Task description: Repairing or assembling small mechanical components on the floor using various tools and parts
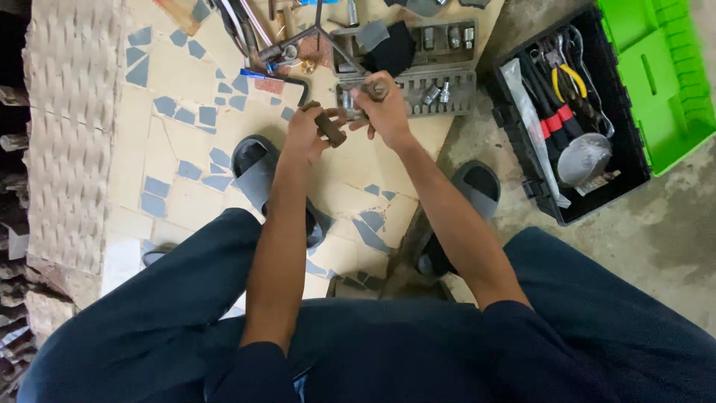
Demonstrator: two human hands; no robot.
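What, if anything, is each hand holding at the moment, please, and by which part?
The left hand grips a short brown rusty cylinder at one end; the right hand closes round something mostly hidden.

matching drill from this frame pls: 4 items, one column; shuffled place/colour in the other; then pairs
1. toolbox lid
2. socket set case
3. left hand
4. pliers handles

a. yellow, inside the black toolbox
b. bright green, swung open
c. grey, on the floor beyond the hands
d. gripping a dark rusty cylindrical part

Pairs: 1-b, 2-c, 3-d, 4-a
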